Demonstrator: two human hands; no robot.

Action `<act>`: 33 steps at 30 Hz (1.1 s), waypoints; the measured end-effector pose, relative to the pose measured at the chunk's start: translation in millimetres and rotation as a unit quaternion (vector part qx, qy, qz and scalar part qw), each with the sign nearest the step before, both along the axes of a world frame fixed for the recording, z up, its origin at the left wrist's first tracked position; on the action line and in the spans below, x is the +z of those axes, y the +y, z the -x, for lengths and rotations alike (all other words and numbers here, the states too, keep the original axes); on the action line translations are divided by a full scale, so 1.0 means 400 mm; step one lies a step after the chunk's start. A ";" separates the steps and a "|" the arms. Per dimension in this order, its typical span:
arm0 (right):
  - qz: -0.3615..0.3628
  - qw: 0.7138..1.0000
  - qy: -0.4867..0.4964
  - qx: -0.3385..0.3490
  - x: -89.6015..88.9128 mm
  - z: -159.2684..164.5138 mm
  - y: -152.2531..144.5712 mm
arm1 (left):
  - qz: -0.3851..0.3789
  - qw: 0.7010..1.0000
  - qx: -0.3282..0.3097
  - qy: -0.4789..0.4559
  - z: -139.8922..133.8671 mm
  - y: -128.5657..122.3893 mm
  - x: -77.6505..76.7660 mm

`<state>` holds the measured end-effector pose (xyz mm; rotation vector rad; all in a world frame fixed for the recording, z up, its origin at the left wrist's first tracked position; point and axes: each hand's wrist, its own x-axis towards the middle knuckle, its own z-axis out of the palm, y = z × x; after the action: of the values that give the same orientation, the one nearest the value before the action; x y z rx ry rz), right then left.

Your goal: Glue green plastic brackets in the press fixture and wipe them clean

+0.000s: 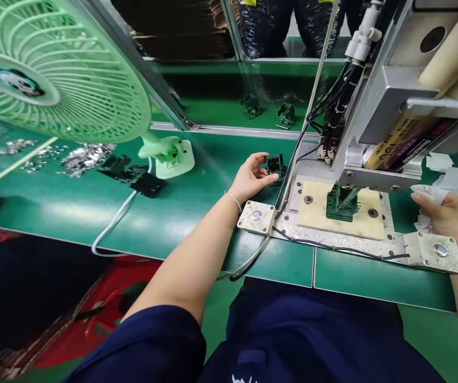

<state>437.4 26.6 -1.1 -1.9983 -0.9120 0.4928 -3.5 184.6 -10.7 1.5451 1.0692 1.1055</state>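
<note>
- Head view shows the left hand (pixel 250 178) pinching a small dark green plastic part (pixel 275 165) between thumb and fingers, just above the tabletop (pixel 197 213), beside the press fixture (pixel 342 205).
- It looks light, stiff and rather small; a hold on its outer side edges seems safest.
- Right hand (pixel 446 215) is closed loosely around white tissue (pixel 428 194).
</note>
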 end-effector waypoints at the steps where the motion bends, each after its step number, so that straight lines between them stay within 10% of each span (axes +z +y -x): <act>1: 0.005 1.000 0.016 -0.011 0.005 0.004 -0.003 | -0.003 1.000 0.000 0.007 0.001 -0.003 0.002; 33: 0.060 0.997 0.017 -0.047 0.019 0.012 -0.012 | -0.001 0.998 0.003 0.069 0.014 -0.016 0.014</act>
<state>432.5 21.6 6.4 -2.1237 -0.7801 0.5386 -9.3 178.3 -5.2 1.6401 1.1660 1.0154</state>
